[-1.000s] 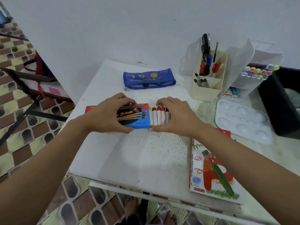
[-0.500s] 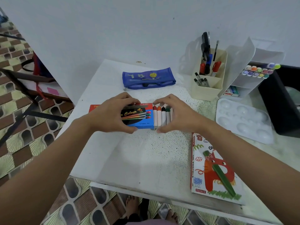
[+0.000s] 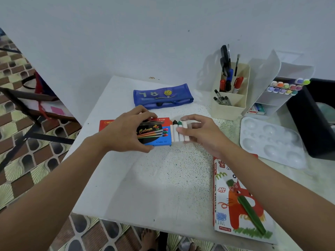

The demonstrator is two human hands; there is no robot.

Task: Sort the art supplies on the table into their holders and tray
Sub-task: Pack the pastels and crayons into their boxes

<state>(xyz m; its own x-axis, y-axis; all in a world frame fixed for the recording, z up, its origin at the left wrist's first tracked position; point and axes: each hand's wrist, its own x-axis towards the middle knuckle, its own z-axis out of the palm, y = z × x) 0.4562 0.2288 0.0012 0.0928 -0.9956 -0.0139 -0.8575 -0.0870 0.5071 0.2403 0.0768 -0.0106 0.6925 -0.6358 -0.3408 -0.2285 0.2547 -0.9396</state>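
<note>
1. The tubes (image 3: 178, 133) have slid further into the paint box (image 3: 160, 135) since half a second ago. The red and orange caps we saw then are out of sight, and black and green caps now sit next to the box's open end. The right hand (image 3: 203, 135) has shifted slightly toward the right of the frame.
2. The left hand (image 3: 125, 131) grasps the paint box at the centre of the frame, with the thumb on the near edge and the fingers curled over the far edge.
3. The right hand curls round the exposed tubes. Its thumb lies across their white bodies and its fingers reach over the far side. The fingertips are blurred, so we cannot tell how firmly they press.
4. The paint box lies on the table (image 3: 145, 187), and a red part of it shows to the left of the left hand.
5. Above the box in the frame lies a blue pouch (image 3: 163, 96), near the wall.
6. In the upper right stands a cream holder (image 3: 228, 111) with pens, brushes and scissors. Just beside it is a white rack (image 3: 272, 100) holding a row of markers (image 3: 286, 86).
7. Below the rack lies a white palette (image 3: 272, 142), with a black bin (image 3: 308, 124) at its right.
8. A pastel box (image 3: 241, 205) lies flat at the lower right, partly under the right forearm.
</note>
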